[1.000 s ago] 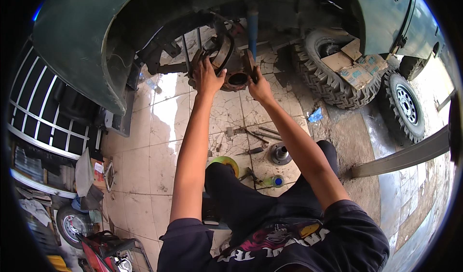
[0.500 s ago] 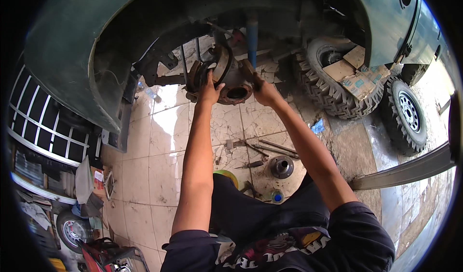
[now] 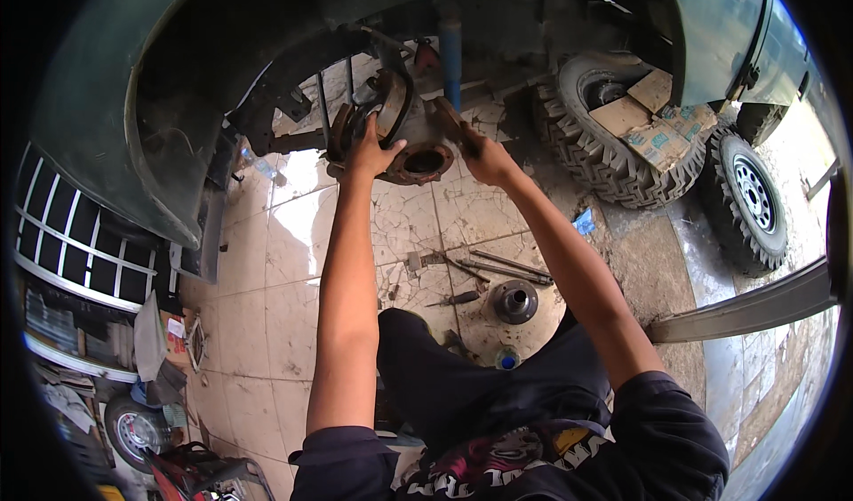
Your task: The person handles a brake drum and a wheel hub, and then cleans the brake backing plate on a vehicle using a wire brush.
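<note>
Below the wheel arch sits a rusty, greasy axle end (image 3: 391,92) with a curved band and a round, open flange (image 3: 422,161). My left hand (image 3: 369,159) lies against its near left side, thumb spread and index finger stretched forward; the other fingers are partly hidden. To the right of the flange, my right hand (image 3: 487,157) has its fingers closed round the near end of a flat, brown, bar-like piece (image 3: 448,121). That piece slants up and left against the axle end's right side; its exact kind is unclear.
A blue shock absorber (image 3: 450,57) stands behind. Cardboard (image 3: 631,123) lies on a big knobbly tire (image 3: 604,177) at right, near another wheel (image 3: 751,199). On the tiles are a hub (image 3: 514,302), long rods (image 3: 506,270), a screwdriver (image 3: 455,298) and a jar (image 3: 506,359).
The whole view has shifted slightly, so the scene sits farther left and up. My right hand has moved a little right relative to the axle end; my left hand stays against it.
</note>
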Demonstrator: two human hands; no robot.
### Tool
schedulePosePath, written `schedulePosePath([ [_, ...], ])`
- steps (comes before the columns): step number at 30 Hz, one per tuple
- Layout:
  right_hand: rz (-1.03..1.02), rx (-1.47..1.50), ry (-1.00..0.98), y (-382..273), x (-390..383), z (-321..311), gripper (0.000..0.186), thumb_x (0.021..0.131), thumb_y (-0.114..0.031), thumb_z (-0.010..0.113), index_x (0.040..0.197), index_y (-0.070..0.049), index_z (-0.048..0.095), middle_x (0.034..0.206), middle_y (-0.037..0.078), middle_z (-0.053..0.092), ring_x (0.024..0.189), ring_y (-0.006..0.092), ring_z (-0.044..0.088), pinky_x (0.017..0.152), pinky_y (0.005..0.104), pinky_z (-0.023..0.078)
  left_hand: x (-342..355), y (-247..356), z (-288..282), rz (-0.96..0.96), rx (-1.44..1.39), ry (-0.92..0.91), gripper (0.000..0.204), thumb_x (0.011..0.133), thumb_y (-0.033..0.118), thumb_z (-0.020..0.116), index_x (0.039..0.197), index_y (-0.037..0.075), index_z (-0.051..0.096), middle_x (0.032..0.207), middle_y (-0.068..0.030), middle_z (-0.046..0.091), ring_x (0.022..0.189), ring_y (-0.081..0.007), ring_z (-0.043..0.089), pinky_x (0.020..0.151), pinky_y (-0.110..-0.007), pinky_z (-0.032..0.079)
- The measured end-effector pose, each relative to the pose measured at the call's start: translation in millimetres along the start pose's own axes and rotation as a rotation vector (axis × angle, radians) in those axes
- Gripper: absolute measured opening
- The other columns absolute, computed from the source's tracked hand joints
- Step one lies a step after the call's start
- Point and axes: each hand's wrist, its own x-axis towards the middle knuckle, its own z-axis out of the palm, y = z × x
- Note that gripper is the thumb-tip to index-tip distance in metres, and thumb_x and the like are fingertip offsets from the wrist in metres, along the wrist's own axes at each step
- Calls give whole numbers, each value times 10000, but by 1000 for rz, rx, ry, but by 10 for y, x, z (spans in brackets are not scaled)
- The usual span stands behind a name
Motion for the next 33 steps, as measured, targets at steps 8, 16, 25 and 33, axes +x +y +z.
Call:
schedulePosePath([
  [8, -34, 9, 49, 303, -91, -38, 536, 901, -234, 514, 1403, -98, 385, 1111, 265, 603, 1086, 402, 562, 899, 410, 466, -14, 234, 19, -74, 139, 125, 836, 726, 233, 742, 1413, 124, 278, 1133, -254, 605, 1091, -397, 570, 940, -451, 458],
  [16, 31, -38, 68, -81, 226, 60, 644, 854, -240, 526, 1440, -94, 302, 1059, 287, 615, 1032, 427, 582, 900, 461, 469, 135, 294, 97, -68, 57, 131, 795, 683, 58, 614, 1400, 74, 271, 1102, -283, 605, 1061, -418, 575, 944, -460, 443],
  [25, 54, -38, 81, 102, 177, 96, 561, 879, -240, 463, 1408, -86, 361, 1003, 298, 618, 957, 460, 589, 860, 496, 476, 83, 251, 214, -94, -19, 126, 842, 683, 71, 609, 1417, 28, 199, 1139, -298, 578, 1090, -433, 549, 982, -454, 404],
  [33, 70, 32, 145, 338, 91, 101, 570, 864, -271, 520, 1397, -110, 394, 1026, 273, 628, 996, 432, 592, 861, 462, 483, 211, 53, 318, -55, -4, 190, 868, 676, 75, 629, 1428, 37, 196, 1336, -280, 441, 1264, -392, 414, 1090, -477, 268],
])
